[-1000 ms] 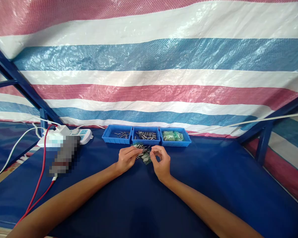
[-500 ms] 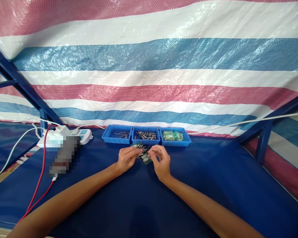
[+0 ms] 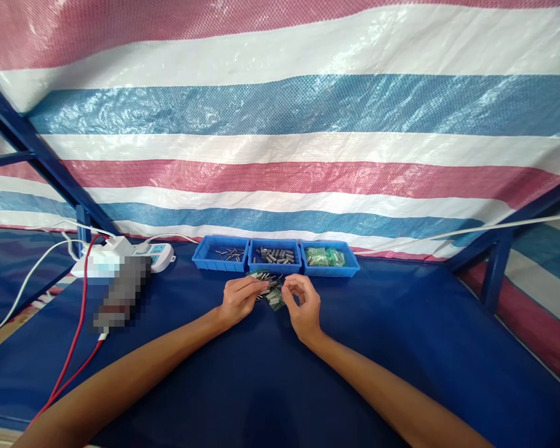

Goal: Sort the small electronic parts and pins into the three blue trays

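Note:
On the blue tabletop lies a pile of small metal pins and green-and-white pieces (image 3: 274, 297), between my two hands. My left hand (image 3: 242, 297) is closed at the left of the pile, thumb and fingers pressed together on something too small to make out. At the pile's right side, my right hand (image 3: 302, 302) has its thumb and fingertips pinched together; whatever is between them is hidden. Behind the pile stand three blue trays: the left tray (image 3: 220, 266) with thin pins, the middle tray (image 3: 275, 268) with grey cylinders, the right tray (image 3: 331, 271) with green-and-white packets.
A white power strip (image 3: 161, 257) lies at the left back, beside a blurred dark object (image 3: 124, 292) with a red cable (image 3: 77, 336). Blue metal posts (image 3: 497, 267) rise at both sides, and a striped sheet (image 3: 280, 149) hangs behind the trays.
My right hand's fingertips have moved slightly right, away from the pile. My left hand has stayed almost in place.

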Action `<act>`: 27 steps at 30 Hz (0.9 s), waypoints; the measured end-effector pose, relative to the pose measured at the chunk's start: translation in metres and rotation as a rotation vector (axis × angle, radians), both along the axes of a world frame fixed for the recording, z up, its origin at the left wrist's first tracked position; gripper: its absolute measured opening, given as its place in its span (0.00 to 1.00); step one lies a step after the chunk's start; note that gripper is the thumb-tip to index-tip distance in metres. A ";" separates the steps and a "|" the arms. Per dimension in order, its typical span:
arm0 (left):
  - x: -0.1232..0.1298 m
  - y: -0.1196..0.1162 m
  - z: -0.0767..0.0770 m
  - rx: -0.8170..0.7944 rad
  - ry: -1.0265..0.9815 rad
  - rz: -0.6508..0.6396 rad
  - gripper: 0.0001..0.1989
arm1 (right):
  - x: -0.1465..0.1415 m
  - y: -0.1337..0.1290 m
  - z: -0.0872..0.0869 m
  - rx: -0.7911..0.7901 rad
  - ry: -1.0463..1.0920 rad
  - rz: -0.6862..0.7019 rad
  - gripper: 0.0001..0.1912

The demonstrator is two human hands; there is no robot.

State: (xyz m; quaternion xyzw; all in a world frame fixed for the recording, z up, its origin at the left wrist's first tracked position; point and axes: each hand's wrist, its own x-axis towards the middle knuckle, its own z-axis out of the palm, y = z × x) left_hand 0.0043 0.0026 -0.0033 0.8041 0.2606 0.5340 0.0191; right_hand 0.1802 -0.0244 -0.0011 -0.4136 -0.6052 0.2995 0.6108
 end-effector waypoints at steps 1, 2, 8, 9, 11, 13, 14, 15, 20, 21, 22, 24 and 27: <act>0.000 0.000 0.000 -0.002 0.002 -0.002 0.13 | 0.000 0.000 0.000 0.005 0.000 -0.004 0.08; 0.000 0.000 0.000 -0.003 0.005 -0.003 0.12 | 0.000 0.000 0.000 0.009 -0.001 -0.007 0.08; -0.001 0.000 0.000 0.011 0.021 -0.010 0.12 | 0.000 0.001 0.000 0.015 -0.013 -0.023 0.08; -0.001 0.000 0.000 0.012 0.023 -0.011 0.12 | 0.000 0.001 0.000 0.015 -0.013 -0.025 0.08; -0.001 0.000 -0.001 0.009 0.027 -0.012 0.12 | -0.001 0.001 0.000 0.012 -0.011 -0.024 0.08; -0.001 0.000 -0.001 0.010 0.030 -0.009 0.12 | -0.001 0.001 -0.001 0.004 -0.005 -0.021 0.07; -0.001 0.000 -0.001 0.010 0.029 -0.005 0.12 | -0.001 0.001 -0.001 -0.003 0.001 -0.019 0.07; -0.001 0.000 -0.001 0.009 0.027 -0.001 0.11 | -0.001 0.001 -0.001 -0.010 0.012 -0.014 0.07; 0.001 0.000 0.002 -0.001 -0.002 0.009 0.12 | -0.002 0.002 -0.003 -0.037 0.114 0.079 0.07; 0.001 -0.001 0.002 0.000 -0.006 0.012 0.12 | -0.002 0.002 -0.003 -0.038 0.133 0.100 0.07; 0.001 -0.001 0.003 0.001 -0.008 0.015 0.12 | -0.002 0.002 -0.002 -0.040 0.147 0.116 0.07; 0.002 -0.001 0.004 -0.001 -0.010 0.020 0.11 | -0.002 0.002 -0.002 -0.045 0.161 0.132 0.06; 0.001 -0.001 0.004 -0.001 -0.011 0.022 0.12 | -0.002 0.001 0.000 -0.052 0.163 0.139 0.06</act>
